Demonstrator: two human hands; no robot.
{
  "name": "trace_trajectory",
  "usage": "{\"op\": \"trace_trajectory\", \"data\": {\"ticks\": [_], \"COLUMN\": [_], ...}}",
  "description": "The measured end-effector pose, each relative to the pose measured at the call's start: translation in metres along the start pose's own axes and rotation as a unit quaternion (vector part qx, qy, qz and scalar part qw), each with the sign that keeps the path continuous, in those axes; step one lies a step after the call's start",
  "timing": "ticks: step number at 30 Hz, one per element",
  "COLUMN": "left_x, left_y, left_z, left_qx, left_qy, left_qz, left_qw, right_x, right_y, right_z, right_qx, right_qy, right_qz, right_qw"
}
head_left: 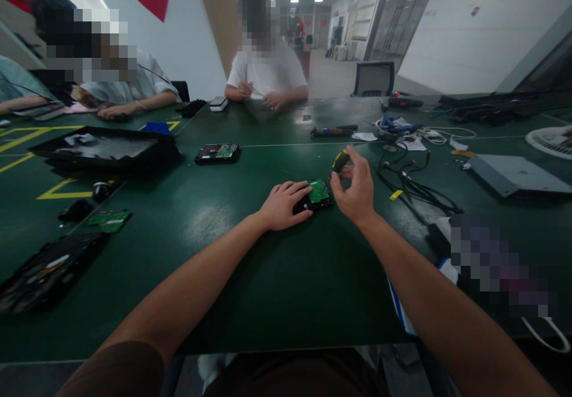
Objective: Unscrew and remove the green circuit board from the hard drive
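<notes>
A hard drive (313, 205) with a green circuit board (318, 191) facing up lies on the table in front of me. My left hand (286, 205) holds it down from the left, fingers over its top and thumb along the near edge. In my right hand (355, 185) is a screwdriver (340, 160) with a yellow and black handle, gripped between thumb and fingers. It is tilted, with its lower end by the drive's right side. The tip is too small to make out. Another hard drive (217, 153) rests farther off to the left.
At left are a black tray (102, 149), a loose green board (109, 220) and a black device casing (49, 272). Black cables (406, 185), a grey metal box (521, 175) and a white fan (552, 142) are at right. Another person (268, 72) sits opposite.
</notes>
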State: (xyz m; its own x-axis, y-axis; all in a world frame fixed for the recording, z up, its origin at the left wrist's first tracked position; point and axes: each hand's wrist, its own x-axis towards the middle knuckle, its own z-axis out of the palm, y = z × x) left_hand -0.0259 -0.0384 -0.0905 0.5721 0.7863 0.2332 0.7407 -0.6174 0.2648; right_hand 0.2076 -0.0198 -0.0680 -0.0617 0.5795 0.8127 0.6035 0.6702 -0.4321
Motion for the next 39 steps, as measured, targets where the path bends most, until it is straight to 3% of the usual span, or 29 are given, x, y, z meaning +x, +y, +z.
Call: {"op": "trace_trajectory", "data": {"ticks": [39], "left_x": [0.0005], "left_y": [-0.0005], "left_z": [-0.0003], "left_qx": [0.0], "left_qy": [-0.007], "left_qz": [-0.004], "left_qw": [1.0], "right_x": [-0.0008], "right_y": [0.0025], "right_z": [0.0008], "right_qx": [0.002], "right_qy": [-0.004], "right_qz": [0.006], "right_qw": [1.0]}}
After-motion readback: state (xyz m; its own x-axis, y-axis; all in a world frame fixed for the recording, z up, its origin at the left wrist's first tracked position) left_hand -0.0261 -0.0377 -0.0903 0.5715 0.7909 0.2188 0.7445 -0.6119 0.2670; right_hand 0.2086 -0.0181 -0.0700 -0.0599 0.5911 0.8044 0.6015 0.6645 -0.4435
